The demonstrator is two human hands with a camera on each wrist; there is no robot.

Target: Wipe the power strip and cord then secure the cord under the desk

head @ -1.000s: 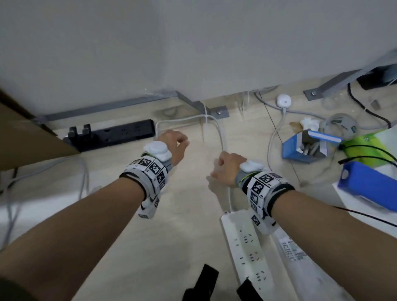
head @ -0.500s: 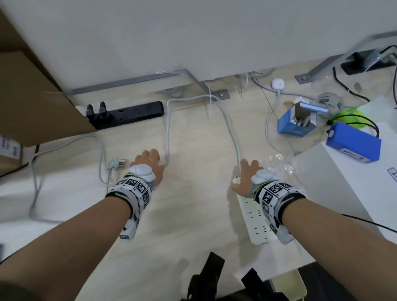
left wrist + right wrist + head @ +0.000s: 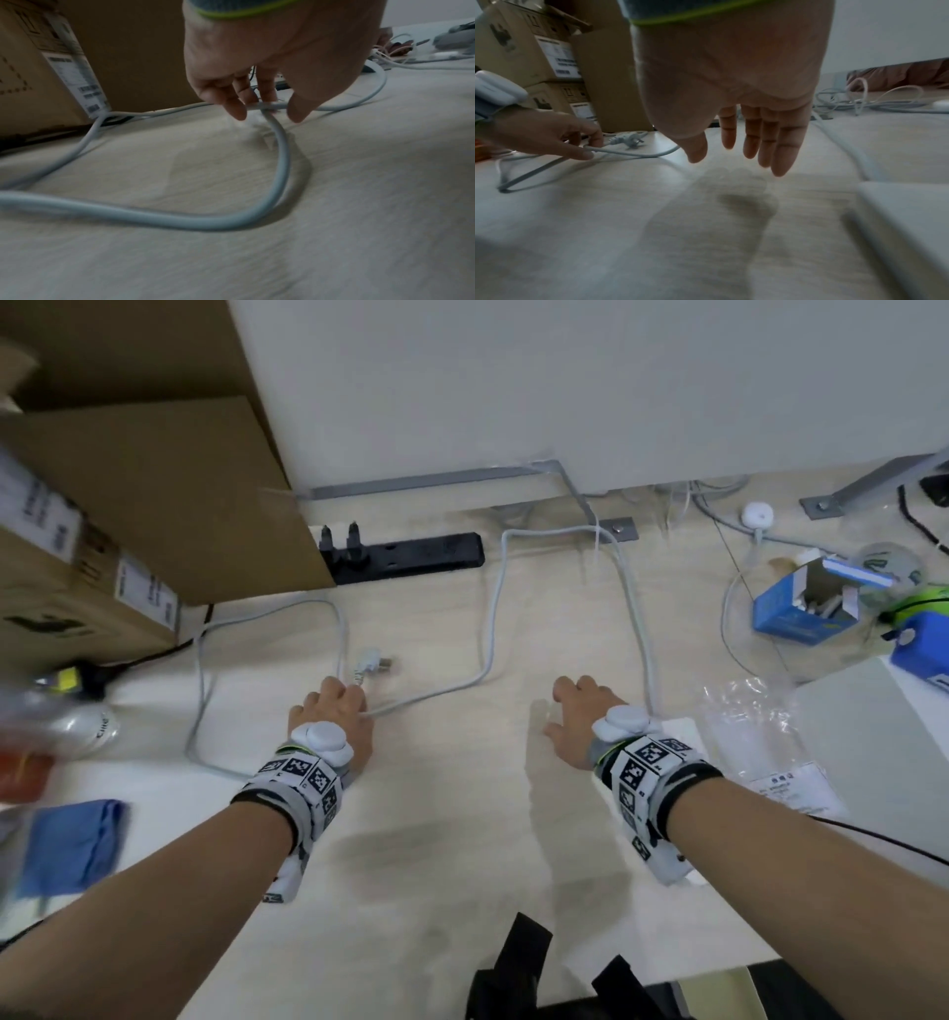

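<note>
The white cord (image 3: 490,629) runs from the white power strip (image 3: 679,725), loops up by the desk foot and comes back down to my left hand (image 3: 354,698). That hand pinches the cord (image 3: 279,142) between thumb and fingers (image 3: 236,110), close to the white plug (image 3: 374,664) lying on the floor. My right hand (image 3: 557,706) hovers just above the floor, left of the strip, fingers (image 3: 779,158) straight and holding nothing. My right wrist hides most of the strip; its corner (image 3: 911,213) shows in the right wrist view. A blue cloth (image 3: 67,845) lies at the left.
Cardboard boxes (image 3: 128,505) stand at the left, with a black power strip (image 3: 411,554) beside them. A blurred bottle (image 3: 67,721) is near the cloth. A grey metal desk foot (image 3: 577,498), a blue box (image 3: 793,621), other cables and a plastic bag (image 3: 760,737) lie to the right.
Both hands have come back toward me. My left hand slid along the cord to near the plug. My right hand left the power strip's end and now hovers open beside it.
</note>
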